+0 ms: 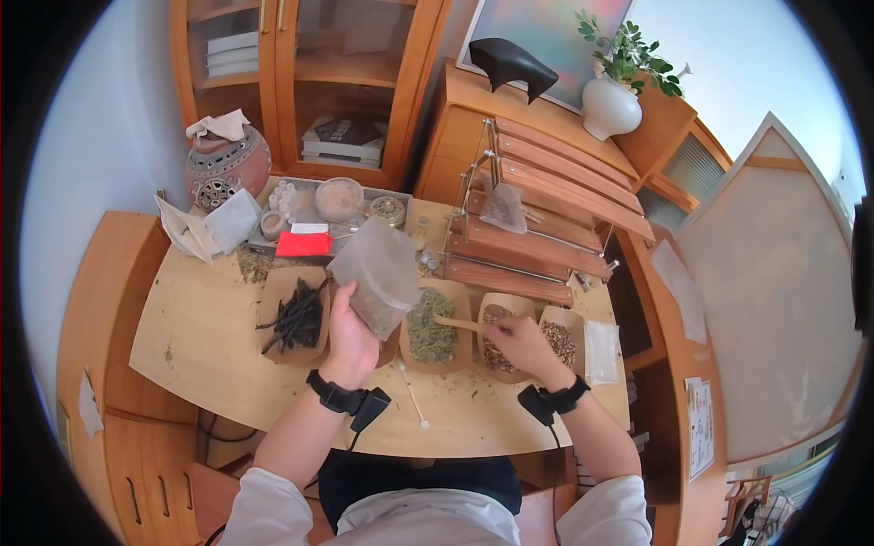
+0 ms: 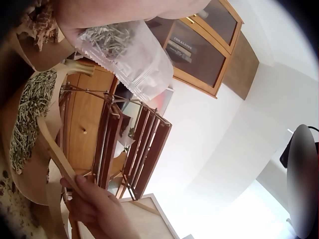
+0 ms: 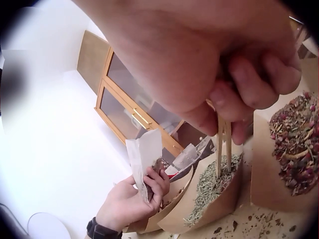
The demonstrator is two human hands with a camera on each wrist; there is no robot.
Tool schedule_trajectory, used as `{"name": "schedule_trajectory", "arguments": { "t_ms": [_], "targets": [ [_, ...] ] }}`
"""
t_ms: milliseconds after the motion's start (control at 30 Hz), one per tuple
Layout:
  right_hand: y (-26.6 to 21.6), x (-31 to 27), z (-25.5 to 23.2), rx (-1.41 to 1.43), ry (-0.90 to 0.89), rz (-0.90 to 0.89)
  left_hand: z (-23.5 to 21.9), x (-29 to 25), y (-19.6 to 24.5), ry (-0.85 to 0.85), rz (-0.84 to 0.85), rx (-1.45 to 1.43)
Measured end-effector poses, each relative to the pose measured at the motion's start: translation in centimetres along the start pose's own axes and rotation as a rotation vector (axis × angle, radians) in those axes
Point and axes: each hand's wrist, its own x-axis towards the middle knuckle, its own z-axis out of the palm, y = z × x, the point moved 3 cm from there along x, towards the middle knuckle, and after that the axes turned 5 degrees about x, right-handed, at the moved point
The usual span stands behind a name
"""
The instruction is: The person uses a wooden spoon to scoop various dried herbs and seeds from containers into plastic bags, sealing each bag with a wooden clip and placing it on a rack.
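In the head view my left hand [image 1: 353, 344] holds up a translucent pouch [image 1: 381, 264]. Dried green herb lies at the bottom of the pouch, as the left wrist view shows. My right hand [image 1: 530, 348] pinches wooden tongs [image 1: 462, 324], whose two prongs show in the right wrist view. Their tips reach into chopped dried green herb [image 1: 431, 335] in a brown paper tray [image 1: 462, 350]. Beneath my right hand stands a second tray of mixed dried petals and bits [image 3: 299, 144]. The pouch hangs just left of the herb tray.
Dark, long dried pods [image 1: 296, 317] fill a tray on the left. At the right are a tray of brown pieces [image 1: 557, 344] and a clear bag [image 1: 601, 353]. A thin white stick [image 1: 412, 396] lies in front. A slatted wooden rack [image 1: 546, 196] rises behind.
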Motion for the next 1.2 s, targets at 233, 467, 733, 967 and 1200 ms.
{"name": "schedule_trajectory", "arguments": {
  "t_ms": [233, 467, 733, 967, 1200],
  "targets": [
    [-0.1, 0.7, 3.3, -0.042, 0.08, -0.238, 0.7, -0.4, 0.4, 0.029, -0.005, 0.037],
    [0.5, 0.9, 4.0, -0.132, 0.144, -0.304, 0.7, -0.4, 0.2, 0.015, -0.007, 0.029],
    [1.3, 1.2, 2.7, 0.077, 0.162, -0.247, 0.6, -0.4, 0.2, 0.021, -0.022, 0.016],
    [-0.1, -0.2, 0.4, 0.079, 0.222, -0.261, -0.1, 0.0, -0.4, 0.01, -0.034, 0.034],
    [-5.3, -1.1, -2.6, 0.158, 0.246, -0.356, -1.5, 0.9, -1.7, -0.052, -0.08, 0.038]
  ]
}}
